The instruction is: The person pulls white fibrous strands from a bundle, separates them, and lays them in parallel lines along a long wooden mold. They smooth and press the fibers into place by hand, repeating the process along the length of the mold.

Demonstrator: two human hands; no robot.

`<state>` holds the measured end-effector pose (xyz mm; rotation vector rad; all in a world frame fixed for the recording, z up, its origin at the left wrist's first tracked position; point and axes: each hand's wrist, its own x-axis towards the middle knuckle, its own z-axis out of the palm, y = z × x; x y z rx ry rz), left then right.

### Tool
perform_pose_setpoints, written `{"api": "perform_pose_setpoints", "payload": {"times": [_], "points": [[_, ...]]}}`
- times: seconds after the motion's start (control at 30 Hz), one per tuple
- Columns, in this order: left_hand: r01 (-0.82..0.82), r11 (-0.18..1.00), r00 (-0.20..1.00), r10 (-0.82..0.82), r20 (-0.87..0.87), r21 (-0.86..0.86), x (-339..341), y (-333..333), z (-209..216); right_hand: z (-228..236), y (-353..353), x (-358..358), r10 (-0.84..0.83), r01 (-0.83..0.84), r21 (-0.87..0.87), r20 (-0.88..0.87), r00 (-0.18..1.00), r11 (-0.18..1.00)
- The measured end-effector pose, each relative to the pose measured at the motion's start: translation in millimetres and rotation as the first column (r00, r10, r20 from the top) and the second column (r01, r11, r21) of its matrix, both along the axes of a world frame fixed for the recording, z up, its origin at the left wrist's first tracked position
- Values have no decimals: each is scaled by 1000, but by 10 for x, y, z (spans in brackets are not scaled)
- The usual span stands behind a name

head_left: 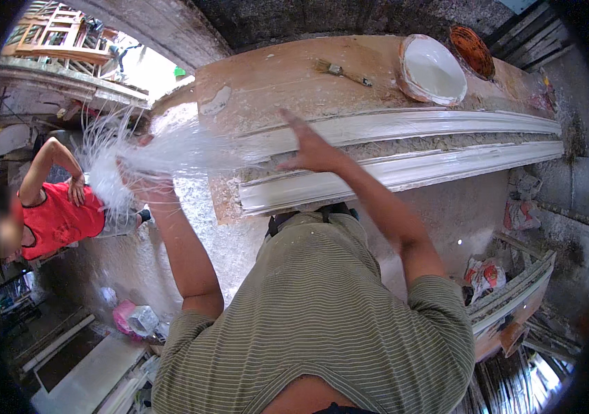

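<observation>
My left hand (pixel 148 188) is closed around a loose bundle of long white fibres (pixel 118 162), out at the left of the table. The strands fan out and partly cover its fingers; some trail in a blur toward the table. My right hand (pixel 313 150) is over the left part of the table with thumb and forefinger spread apart, and no object shows in it. Below it lie two long white moulding strips (pixel 405 169), side by side, with rough greyish material between them. The right hand is nearest to their left ends.
The wooden tabletop (pixel 267 79) carries a paintbrush (pixel 342 71), a white basin (pixel 432 69) and an orange bowl (pixel 472 52) along its far side. A person in a red top (pixel 63 214) is at the left. Boards (pixel 97 376) and plastic bags (pixel 135 319) lie at lower left.
</observation>
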<state>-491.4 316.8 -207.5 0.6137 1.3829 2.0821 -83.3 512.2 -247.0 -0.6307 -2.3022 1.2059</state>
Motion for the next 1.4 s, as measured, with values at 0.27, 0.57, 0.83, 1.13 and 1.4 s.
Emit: {"api": "perform_pose_setpoints", "payload": {"times": [0.27,0.57,0.83,1.13,1.4], "points": [[-228,973,895,217,-391,18,339,287,885,151,-108,-714,142,-150,-436,-52,989,887],[-137,965,988,149,-37,222,-1015,-685,923,-109,210,-209,-138,17,250,479,867,968],[140,895,891,-300,340,423,-288,-358,850,-469,-65,-198,-271,180,333,252,929,926],[320,437,567,-799,200,841,630,800,-60,-5,-395,-626,65,-144,-478,-178,982,866],[273,722,701,-602,382,636,1011,985,95,472,590,1253,-34,108,-450,169,985,886]]}}
